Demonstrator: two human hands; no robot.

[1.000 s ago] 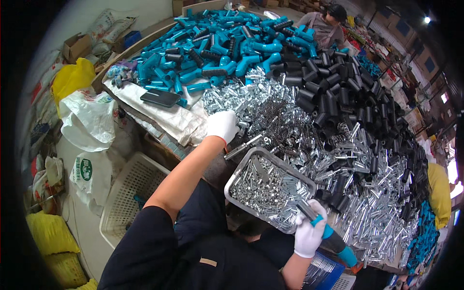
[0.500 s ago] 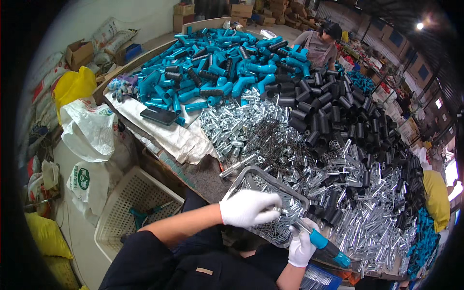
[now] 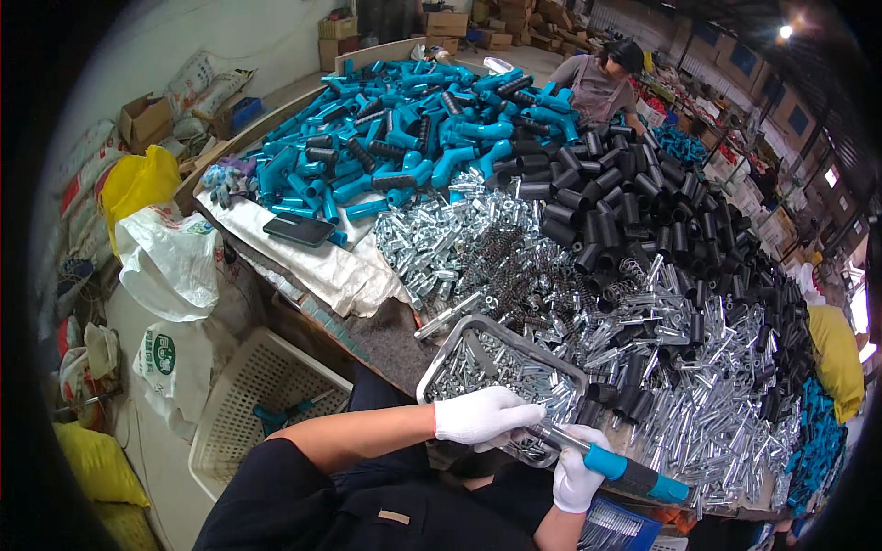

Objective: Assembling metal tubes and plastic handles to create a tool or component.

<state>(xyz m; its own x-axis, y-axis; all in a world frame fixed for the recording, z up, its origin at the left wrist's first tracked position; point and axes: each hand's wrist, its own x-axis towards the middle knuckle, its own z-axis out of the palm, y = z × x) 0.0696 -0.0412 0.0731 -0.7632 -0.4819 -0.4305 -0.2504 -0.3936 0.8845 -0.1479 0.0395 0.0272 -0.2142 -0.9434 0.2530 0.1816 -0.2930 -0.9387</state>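
Note:
My right hand, in a white glove, is closed around a teal and black tool handle with a metal shaft. The shaft points left and the handle's teal end points to the lower right. My left hand, also gloved in white, has its fingers pinched together at the shaft's metal tip. Whatever small part may be between those fingers is hidden. Just beyond both hands stands a grey tray holding many small metal pins and fittings.
Heaps of teal handles, black tubes, springs and metal rods cover the table. A phone lies on a white cloth. A perforated crate stands at the left. Another person is across the table.
My left hand has moved right and down from over the tray to the shaft's tip. The handle in my right hand has shifted slightly right.

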